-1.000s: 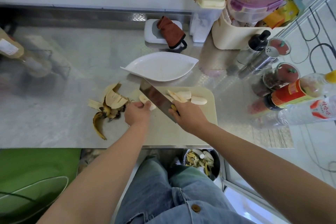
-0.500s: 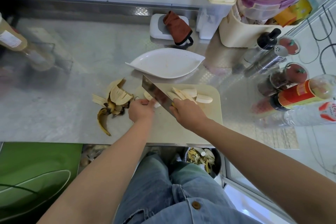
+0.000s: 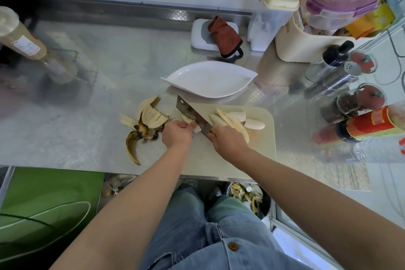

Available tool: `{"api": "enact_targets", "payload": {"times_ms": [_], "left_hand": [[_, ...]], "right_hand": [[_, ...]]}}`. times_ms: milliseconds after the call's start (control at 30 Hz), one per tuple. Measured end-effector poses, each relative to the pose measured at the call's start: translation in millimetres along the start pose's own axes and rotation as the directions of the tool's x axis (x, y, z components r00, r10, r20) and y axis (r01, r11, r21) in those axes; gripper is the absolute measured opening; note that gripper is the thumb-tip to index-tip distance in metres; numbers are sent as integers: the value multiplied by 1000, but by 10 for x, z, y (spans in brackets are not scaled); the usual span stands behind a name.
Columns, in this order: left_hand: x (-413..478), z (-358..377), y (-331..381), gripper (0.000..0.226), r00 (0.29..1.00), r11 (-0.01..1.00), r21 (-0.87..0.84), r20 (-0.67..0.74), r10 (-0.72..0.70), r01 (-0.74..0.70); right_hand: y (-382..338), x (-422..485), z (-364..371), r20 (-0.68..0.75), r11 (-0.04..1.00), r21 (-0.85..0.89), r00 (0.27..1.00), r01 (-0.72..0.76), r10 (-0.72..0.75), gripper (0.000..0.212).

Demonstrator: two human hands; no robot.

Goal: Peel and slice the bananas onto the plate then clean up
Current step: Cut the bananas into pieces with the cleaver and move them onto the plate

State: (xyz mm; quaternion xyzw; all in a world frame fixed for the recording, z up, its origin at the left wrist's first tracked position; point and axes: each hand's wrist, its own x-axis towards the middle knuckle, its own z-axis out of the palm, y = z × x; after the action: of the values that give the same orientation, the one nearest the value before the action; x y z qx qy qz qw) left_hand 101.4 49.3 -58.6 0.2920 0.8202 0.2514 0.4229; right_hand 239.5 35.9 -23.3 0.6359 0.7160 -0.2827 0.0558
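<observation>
A cream cutting board (image 3: 260, 147) lies at the counter's front edge. My left hand (image 3: 176, 133) holds a peeled banana piece (image 3: 190, 121) down on the board's left end. My right hand (image 3: 228, 140) grips the handle of a cleaver (image 3: 191, 114), its blade slanting across that piece. Several long banana slices (image 3: 234, 119) lie on the board to the right of the blade. A white leaf-shaped plate (image 3: 210, 79) sits bare just behind the board. Banana peels (image 3: 145, 121) lie on the counter left of the board.
Spice jars and bottles (image 3: 355, 103) crowd the right side. At the back sit a cream caddy (image 3: 306, 35) with containers and a rust cloth (image 3: 225, 36) on a white block. A bottle (image 3: 24, 39) stands far left. A waste bin (image 3: 249, 195) with peels sits below the counter.
The cleaver blade has shifted a little left along the banana piece, and my left hand has drawn back with it. The view has tilted slightly.
</observation>
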Motion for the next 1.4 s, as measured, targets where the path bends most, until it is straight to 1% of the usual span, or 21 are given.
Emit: {"api": "enact_targets", "payload": {"times_ms": [100,200,267,400,500,567,667,767,867,1000,1067,1100,1133,1167,1200,1233,1267,1300,1333,1367,1400], "left_hand": [[10,-10,11,23,1000,999,40,12,17,-17],[5,-21,27,28,1000,999,48,5,3,-3],[-22,-31,39,28,1000,998,65,3,8,-8],[-87,-37,98,22,997,986,152,-3,72,-71],[-139,-30,132,28,993,972,207,-21,114,-107],[-170,-8,156,35,989,958,250,-9,150,-143],[-183,39,178,44,975,900,380,26,221,-214],[-188,49,157,34,951,834,471,44,305,-289],[-198,11,100,26,911,753,541,67,406,-375],[-155,-34,44,32,899,742,537,71,433,-400],[-139,-36,33,37,874,727,521,82,479,-447],[-130,-22,32,35,854,726,490,78,514,-482],[-146,-12,53,30,842,751,423,57,537,-508],[-159,14,83,22,849,805,301,31,527,-511],[-184,37,132,15,878,871,119,16,478,-476],[-216,71,194,12,921,919,-103,42,387,-381],[-267,112,274,15,953,922,-313,123,276,-226],[-310,160,353,20,952,884,-467,249,176,-41],[-351,204,427,27,913,828,-543,395,102,142],[-383,242,482,34,848,772,-563,527,58,296],[-423,270,525,38,777,730,-550,628,40,406]], "right_hand": [[-29,17,-21,19,999,29,1000,-20,20,26],[-35,-3,-87,14,1000,-9,1000,14,-14,27],[29,-68,-130,-18,998,-32,999,46,-47,27],[212,-201,-196,-131,996,78,991,37,-27,28],[297,-204,-228,-173,987,163,985,7,22,27],[348,-220,-222,-164,982,190,986,-8,40,26],[432,-264,-171,-141,982,186,989,-21,48,27],[491,-283,-125,-140,983,183,989,-20,46,28],[526,-270,-113,-154,979,203,987,-11,43,29],[564,-226,-133,-169,972,234,984,-9,50,34],[593,-212,-158,-170,968,249,984,-16,60,37],[614,-212,-180,-168,957,290,983,-25,76,36],[642,-215,-204,-158,932,361,982,-38,102,35],[667,-235,-239,-133,892,449,983,-51,123,33],[698,-261,-271,-92,840,539,986,-67,137,32],[726,-297,-303,-47,780,621,989,-78,137,30],[756,-332,-331,-4,721,688,992,-90,128,27],[774,-371,-361,36,671,735,993,-100,110,24],[794,-400,-378,71,638,762,993,-113,91,23],[802,-427,-395,102,618,776,992,-126,74,23],[810,-443,-401,127,606,783,990,-140,65,25]]}}
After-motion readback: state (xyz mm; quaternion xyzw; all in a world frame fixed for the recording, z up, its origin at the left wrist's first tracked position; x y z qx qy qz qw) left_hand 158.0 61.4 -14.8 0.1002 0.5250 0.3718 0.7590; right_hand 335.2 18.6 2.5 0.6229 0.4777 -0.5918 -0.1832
